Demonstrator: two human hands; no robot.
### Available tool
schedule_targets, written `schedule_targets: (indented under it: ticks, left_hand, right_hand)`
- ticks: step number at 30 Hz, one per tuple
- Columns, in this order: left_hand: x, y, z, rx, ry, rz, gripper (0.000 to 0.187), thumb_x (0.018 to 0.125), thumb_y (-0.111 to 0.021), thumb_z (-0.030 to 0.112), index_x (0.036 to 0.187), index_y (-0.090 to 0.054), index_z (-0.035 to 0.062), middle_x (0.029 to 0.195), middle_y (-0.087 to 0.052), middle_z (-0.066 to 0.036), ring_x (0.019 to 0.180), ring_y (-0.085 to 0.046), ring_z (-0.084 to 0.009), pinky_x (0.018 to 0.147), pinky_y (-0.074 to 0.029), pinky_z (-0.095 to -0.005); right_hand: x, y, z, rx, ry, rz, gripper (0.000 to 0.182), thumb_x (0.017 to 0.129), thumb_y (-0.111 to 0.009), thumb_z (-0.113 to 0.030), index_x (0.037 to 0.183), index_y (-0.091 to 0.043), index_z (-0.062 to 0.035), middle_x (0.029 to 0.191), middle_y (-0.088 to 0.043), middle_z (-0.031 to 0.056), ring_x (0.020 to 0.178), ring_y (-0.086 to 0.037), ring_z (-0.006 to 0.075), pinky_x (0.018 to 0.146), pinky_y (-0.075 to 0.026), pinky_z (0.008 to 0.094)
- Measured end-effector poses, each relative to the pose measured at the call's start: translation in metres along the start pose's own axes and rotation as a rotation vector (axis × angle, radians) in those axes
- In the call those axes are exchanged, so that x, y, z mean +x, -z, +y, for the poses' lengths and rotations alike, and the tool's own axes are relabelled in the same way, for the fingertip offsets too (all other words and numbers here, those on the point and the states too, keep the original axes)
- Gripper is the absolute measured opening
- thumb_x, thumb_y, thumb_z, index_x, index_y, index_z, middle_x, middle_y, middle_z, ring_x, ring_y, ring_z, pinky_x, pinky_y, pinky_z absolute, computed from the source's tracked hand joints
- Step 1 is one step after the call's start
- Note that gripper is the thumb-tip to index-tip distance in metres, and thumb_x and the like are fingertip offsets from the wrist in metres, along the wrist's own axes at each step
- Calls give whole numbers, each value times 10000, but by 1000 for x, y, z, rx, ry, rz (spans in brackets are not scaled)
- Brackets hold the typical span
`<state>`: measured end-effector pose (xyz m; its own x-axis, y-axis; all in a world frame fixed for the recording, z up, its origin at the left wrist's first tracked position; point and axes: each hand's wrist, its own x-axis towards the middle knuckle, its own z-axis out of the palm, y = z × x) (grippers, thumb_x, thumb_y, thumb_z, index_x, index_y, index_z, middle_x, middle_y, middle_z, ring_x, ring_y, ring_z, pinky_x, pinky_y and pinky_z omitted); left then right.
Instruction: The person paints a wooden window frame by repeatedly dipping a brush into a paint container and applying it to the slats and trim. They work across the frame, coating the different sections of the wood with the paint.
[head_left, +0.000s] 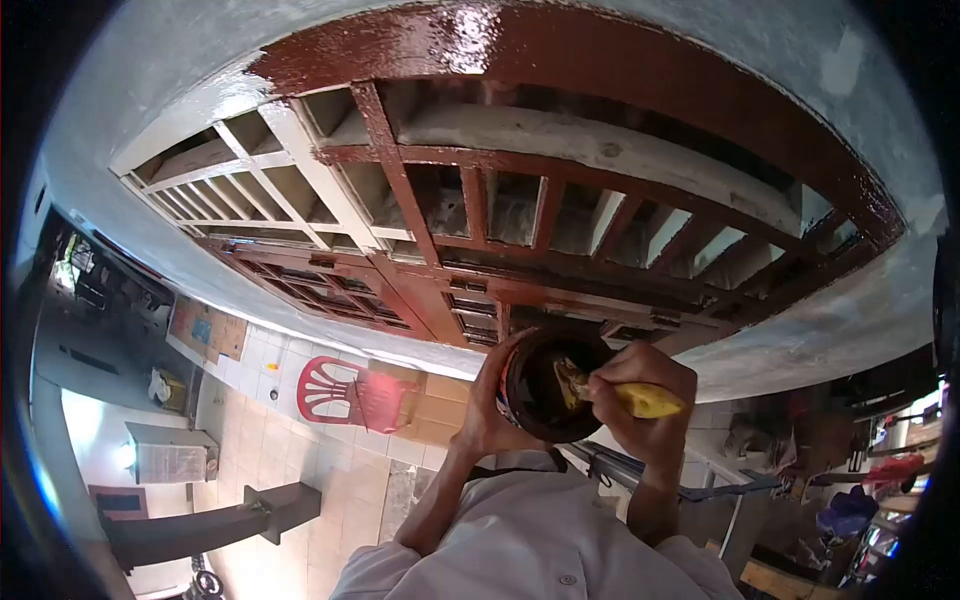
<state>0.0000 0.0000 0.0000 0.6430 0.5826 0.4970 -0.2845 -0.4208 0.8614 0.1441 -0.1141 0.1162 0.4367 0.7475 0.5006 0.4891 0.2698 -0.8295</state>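
My left hand [487,412] is wrapped round the side of a paint can [515,400] with a dark, coated inside. In my right hand [645,395] is a paintbrush [648,400] with a yellow handle, its bristles dipping into the can's opening. Above both hands spans a wooden window frame [560,45] with slatted openings. Much of it wears wet, glossy red-brown paint, while its left part [290,135] is pale and unpainted. How much paint the can holds is hard to see.
A red plastic chair [355,393] stands on the tiled floor below, beside a cardboard sheet [435,405]. A metal rail [725,488] runs at the right near my body. Grey wall [800,350] surrounds the frame. Assorted items, including a blue bundle [847,512], lie at lower right.
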Motion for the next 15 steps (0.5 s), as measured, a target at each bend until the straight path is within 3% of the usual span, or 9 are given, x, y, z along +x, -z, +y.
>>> schedule_targets:
  ticks: [2, 3, 8, 11, 15]
  left_hand:
    - [1, 6, 7, -19, 23, 6, 1178, 437, -948, 251, 1399, -319, -3, 1376, -453, -184, 1255, -485, -303, 1052, -395, -402]
    - [1, -16, -2, -61, 2, 45, 1172, 437, -945, 243, 1397, -322, -7, 1371, -458, -186, 1251, -490, -302, 1050, -397, -400]
    - [-3, 0, -2, 28, 15, 77, 1161, 436, -939, 229, 1392, -330, -18, 1360, -469, -193, 1244, -497, -301, 1050, -397, -398]
    - [-4, 3, -1, 34, -7, 113, 1173, 429, -946, 239, 1392, -330, -22, 1364, -463, -201, 1250, -493, -303, 1052, -395, -403]
    - [-7, 13, 1, 87, -54, 154, 1200, 424, -949, 236, 1403, -304, -23, 1374, -454, -204, 1260, -484, -307, 1060, -386, -410]
  right_hand:
    - [-2, -6, -1, -19, -63, -15, 91, 768, -713, -7, 766, -622, -16, 676, -593, 51, 577, -565, 119, 536, -446, 264]
    - [-1, 8, 2, -50, -56, -58, 96, 765, -717, -10, 766, -621, -16, 677, -593, 50, 578, -566, 115, 536, -446, 264]
    - [6, -7, 3, -70, 31, -133, 113, 750, -729, -18, 758, -616, -20, 682, -592, 48, 592, -579, 104, 537, -449, 258]
    - [13, -14, 1, -73, 71, -199, 84, 703, -676, 78, 747, -618, 35, 684, -622, 93, 592, -598, 123, 548, -463, 238]
    - [18, -17, 4, 69, -29, -71, 114, 753, -716, -12, 745, -602, -11, 664, -611, 62, 550, -580, 107, 513, -451, 251]
